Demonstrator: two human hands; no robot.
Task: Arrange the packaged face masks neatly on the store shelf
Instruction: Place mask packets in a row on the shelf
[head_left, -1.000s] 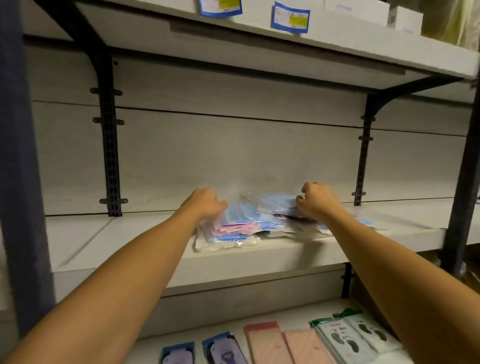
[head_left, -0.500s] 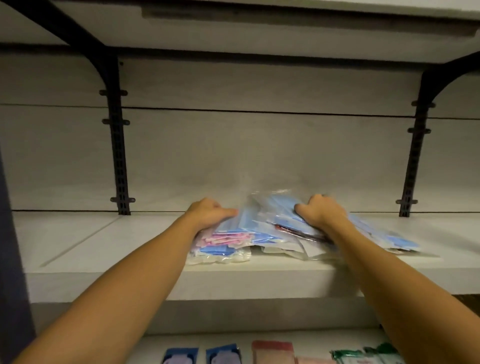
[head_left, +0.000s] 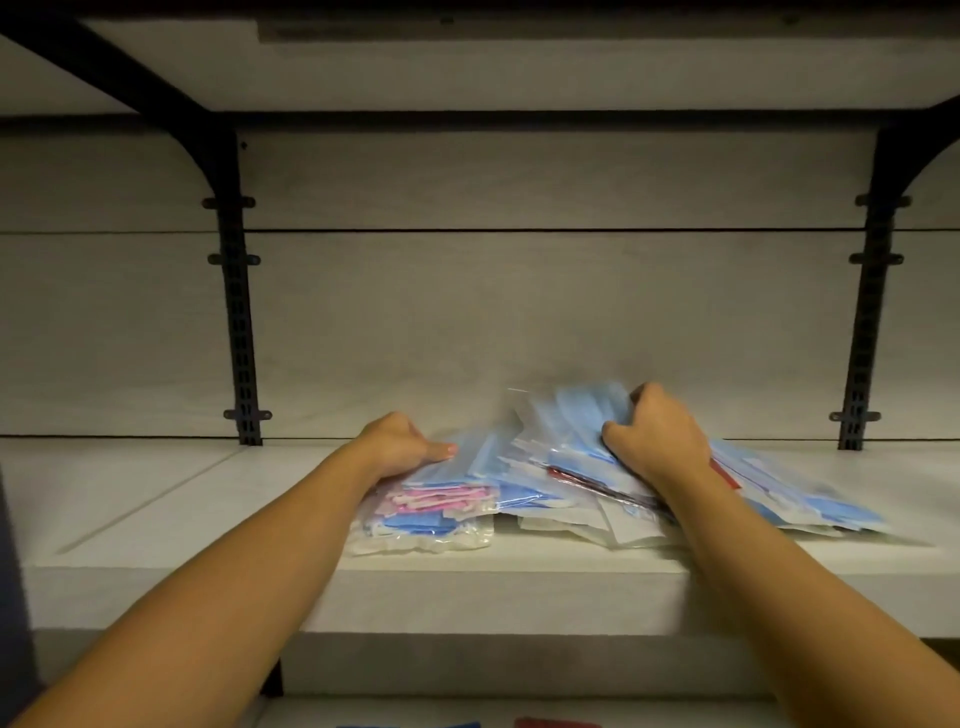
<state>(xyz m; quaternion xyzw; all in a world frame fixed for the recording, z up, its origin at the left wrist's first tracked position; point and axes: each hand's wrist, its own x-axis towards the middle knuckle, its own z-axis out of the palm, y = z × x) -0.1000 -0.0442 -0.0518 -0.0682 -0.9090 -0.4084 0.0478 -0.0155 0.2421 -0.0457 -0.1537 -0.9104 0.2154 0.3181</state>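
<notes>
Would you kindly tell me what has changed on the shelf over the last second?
The right hand has curled round the top blue mask packets and tipped their far edge up off the pile. The left hand still presses on the left stack, which stays flat on the shelf.

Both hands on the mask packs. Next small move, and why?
Probably lift the blue packs gripped by the right hand and square them up: they fan out crookedly, while the left hand steadies the pink and blue stack.
</notes>
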